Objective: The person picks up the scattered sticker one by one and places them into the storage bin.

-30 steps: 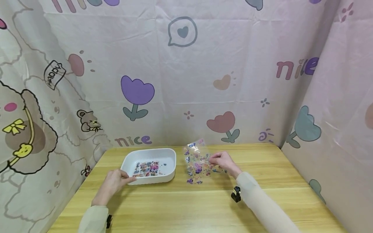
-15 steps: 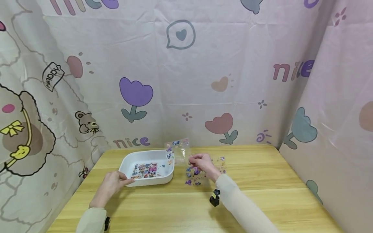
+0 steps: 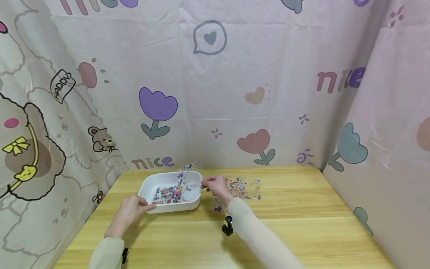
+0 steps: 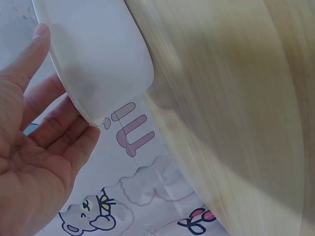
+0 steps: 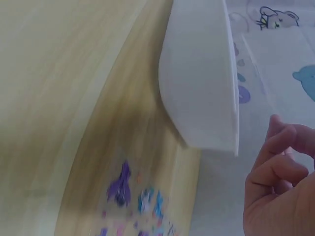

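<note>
A white plastic tray [image 3: 178, 207] with rounded corners stands on the left of the table, with sheets of small colourful stickers [image 3: 166, 195] on its bottom. My left hand [image 3: 129, 210] holds the tray's near left rim; in the left wrist view the thumb [image 4: 37, 46] lies at the rim and the other fingers reach along the wall. Close to the tray's right end, my right hand [image 3: 217, 187] pinches the edge of a clear sticker sheet [image 3: 180, 182] that overlaps the tray in the head view. The right wrist view shows the thumb and index finger [image 5: 280, 140] together.
More clear sticker sheets [image 3: 239, 186] lie on the wooden table [image 3: 208, 239] right of the tray, partly behind my right hand. A printed cloth curtain [image 3: 215, 93] hangs along the back and both sides. A black wrist mount [image 3: 227, 226] shows below the right sleeve.
My right hand has carried the clear sticker sheet leftward, from above the other sheets to over the tray. The left hand keeps its hold on the tray's rim.
</note>
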Demonstrator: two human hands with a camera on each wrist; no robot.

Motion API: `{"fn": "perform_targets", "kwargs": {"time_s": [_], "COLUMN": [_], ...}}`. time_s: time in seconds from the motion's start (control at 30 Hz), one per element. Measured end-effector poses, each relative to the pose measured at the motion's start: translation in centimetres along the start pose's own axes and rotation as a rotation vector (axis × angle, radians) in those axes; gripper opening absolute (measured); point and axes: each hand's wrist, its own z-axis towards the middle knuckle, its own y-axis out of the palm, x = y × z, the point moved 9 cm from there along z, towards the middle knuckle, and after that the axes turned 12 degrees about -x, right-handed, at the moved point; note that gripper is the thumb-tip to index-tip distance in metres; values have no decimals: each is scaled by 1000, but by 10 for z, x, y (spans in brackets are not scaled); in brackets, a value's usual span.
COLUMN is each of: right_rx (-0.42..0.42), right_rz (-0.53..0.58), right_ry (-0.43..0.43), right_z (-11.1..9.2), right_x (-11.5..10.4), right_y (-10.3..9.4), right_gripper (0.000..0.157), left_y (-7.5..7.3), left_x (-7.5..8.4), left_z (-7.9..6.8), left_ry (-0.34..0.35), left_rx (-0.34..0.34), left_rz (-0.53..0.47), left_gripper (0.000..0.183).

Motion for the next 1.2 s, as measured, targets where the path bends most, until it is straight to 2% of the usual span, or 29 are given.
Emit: {"fn": "perform_targets", "kwargs": {"time_s": [0.13, 0.3, 0.63, 0.77, 0.9, 1.0, 1.1, 1.2], "right_rx": [24, 92, 122, 161, 172, 134, 99, 88], "right_rz": [-49, -180, -408, -647, -897, -1000, -1101, -1210], "right_ry": [-1, -23, -33, -94, -163, -145, -113, -117], "right_z": [6, 12, 14, 15, 15, 17, 20, 22], "right_x": [-4, -11, -21, -30, -39, -38, -36, -36], "right_y": [15, 29, 49, 55, 65, 72, 78, 82], "right_gripper": [14, 8, 12, 16, 6, 19, 23, 25], "left_y": [0, 0, 1, 0, -2, -2, -1, -1], "left_x": [1, 1, 2, 1, 1, 1, 0, 0], "left_z": [2, 2, 0, 0, 1, 1, 1, 1], "left_ry": [7, 18, 17, 9, 12, 9, 6, 10], "left_rx": [2, 14, 13, 8, 9, 12, 8, 18], "left_rz": [4, 11, 7, -1, -2, -4, -3, 5], "left_gripper": [37, 34, 35, 35, 37, 36, 36, 35]}}
